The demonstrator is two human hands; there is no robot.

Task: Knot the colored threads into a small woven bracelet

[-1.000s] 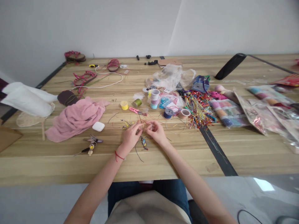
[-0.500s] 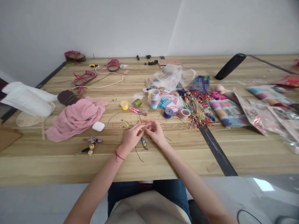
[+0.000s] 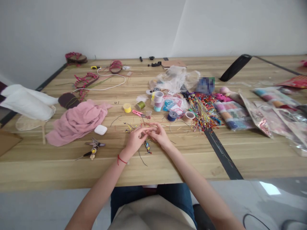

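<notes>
My left hand [image 3: 137, 139] and my right hand [image 3: 161, 136] meet above the wooden table, fingertips together. Each is closed in a pinch on thin cord, though the exact strands are hidden between the fingers. Just below them shows a small knotted cord piece [image 3: 147, 146] in dark, yellow and blue, with a red bit at its lower end. A dark cord [image 3: 142, 158] trails from it toward the table's front edge. Loose yellow and dark thread ends [image 3: 130, 128] lie beside my left fingers. Beyond the hands rests a pink thread snipper [image 3: 137, 113].
Thread spools stand past the hands, among them yellow [image 3: 127, 108], olive [image 3: 140, 105] and navy [image 3: 172, 116]. A tangle of colourful cords [image 3: 205, 111] lies to the right. On the left are a pink cloth [image 3: 79, 123], a white case [image 3: 100, 129] and keys [image 3: 94, 147].
The fingers have shifted slightly, with the right hand's fingers moving a little left over the left fingertips. The knotted piece and the things around it stay put; the whole view shifts slightly.
</notes>
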